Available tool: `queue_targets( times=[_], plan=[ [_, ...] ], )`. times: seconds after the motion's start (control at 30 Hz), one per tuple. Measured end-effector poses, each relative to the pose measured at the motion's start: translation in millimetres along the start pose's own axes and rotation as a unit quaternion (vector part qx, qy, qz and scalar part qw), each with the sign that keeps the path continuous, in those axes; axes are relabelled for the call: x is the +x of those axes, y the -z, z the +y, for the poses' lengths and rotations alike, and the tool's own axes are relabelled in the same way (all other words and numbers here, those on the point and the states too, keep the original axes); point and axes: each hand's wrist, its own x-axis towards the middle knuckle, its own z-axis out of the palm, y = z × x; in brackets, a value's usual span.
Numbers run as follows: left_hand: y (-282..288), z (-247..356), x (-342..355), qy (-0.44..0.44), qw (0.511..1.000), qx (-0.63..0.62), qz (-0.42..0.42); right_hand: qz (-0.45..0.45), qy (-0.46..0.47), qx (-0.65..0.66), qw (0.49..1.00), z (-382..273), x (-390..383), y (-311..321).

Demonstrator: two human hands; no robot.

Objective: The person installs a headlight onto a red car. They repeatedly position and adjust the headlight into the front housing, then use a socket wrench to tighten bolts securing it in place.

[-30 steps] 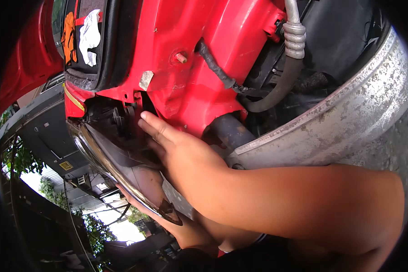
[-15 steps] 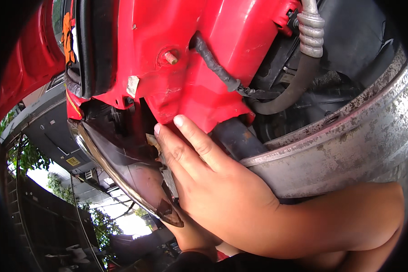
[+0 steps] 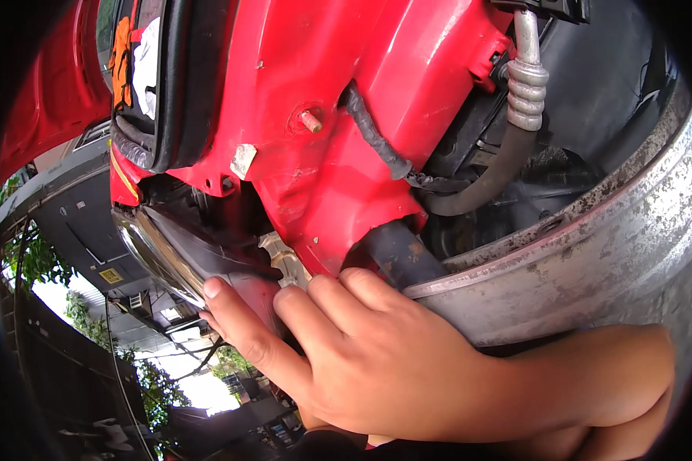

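Coming in from the lower right, my right hand (image 3: 384,353) lies against a dark, tapered headlamp-like piece (image 3: 196,246) with a chrome edge. One finger stretches along this piece's outer edge. The other fingers are bent, their tips hidden beside the lower corner of the red body panel (image 3: 284,177). The hand appears to grip the dark piece. Between that piece and the panel, a pale bracket-like part (image 3: 283,257) shows. Only a scrap of my left hand or wrist (image 3: 315,421) is visible below my right hand; its fingers are hidden.
On the right curves a worn silver metal bar (image 3: 569,276), close to my right forearm. A dark hose (image 3: 507,169) with a ribbed metal end and a taped cable (image 3: 377,142) run past the panel. A threaded stud (image 3: 310,121) sticks out of it.
My right hand has moved down, off the red panel's corner. Its fingers have curled, and one now reaches left along the dark piece. Less of my left arm shows.
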Motion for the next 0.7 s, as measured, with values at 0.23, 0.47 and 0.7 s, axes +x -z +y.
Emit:
queue_targets(
  times=[0.23,0.47,0.7],
  plan=[
    [16.8,-26.6,-15.4,-0.122,0.981,0.149,-0.007,-0.032,-0.021,0.089,0.995,-12.4,16.1,-11.2],
    [-51.1,41.5,-29.0,-0.049,0.973,0.221,-0.032,-0.033,-0.047,0.22,0.974,-14.4,12.8,-20.0],
    [-38.3,3.2,4.9,0.166,0.97,-0.153,0.091,-0.078,-0.142,0.213,0.964,-3.6,10.1,-4.2]
  ],
)
